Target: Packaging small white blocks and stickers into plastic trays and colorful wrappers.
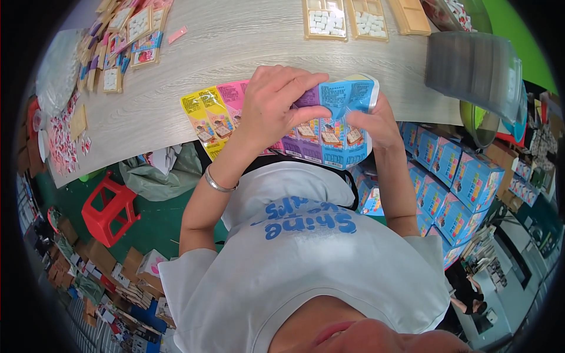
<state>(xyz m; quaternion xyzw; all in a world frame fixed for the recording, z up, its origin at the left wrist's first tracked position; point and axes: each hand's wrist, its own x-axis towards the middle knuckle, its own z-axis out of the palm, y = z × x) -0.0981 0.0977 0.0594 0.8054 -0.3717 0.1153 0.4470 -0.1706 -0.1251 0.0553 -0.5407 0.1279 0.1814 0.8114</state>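
At the near edge of the table I hold a glossy printed sheet [306, 147] with yellow, pink, purple and blue strips, each bearing small food pictures. My left hand [276, 97] lies across its upper middle, thumb and fingers pinching the purple part. At the blue right end, my right hand [379, 123] grips the edge, its thumb on the front face. The blue end curls up a little, and a pale underside shows at its rim. The fingers behind the sheet are hidden.
Trays of white pieces [326, 20] stand at the far side. A heap of small packs [135, 35] lies far left, with a clear plastic bag [59, 70] nearby. Grey plastic bins [474, 70] sit at the right. Below are a red stool [109, 209] and stacked blue boxes [456, 182].
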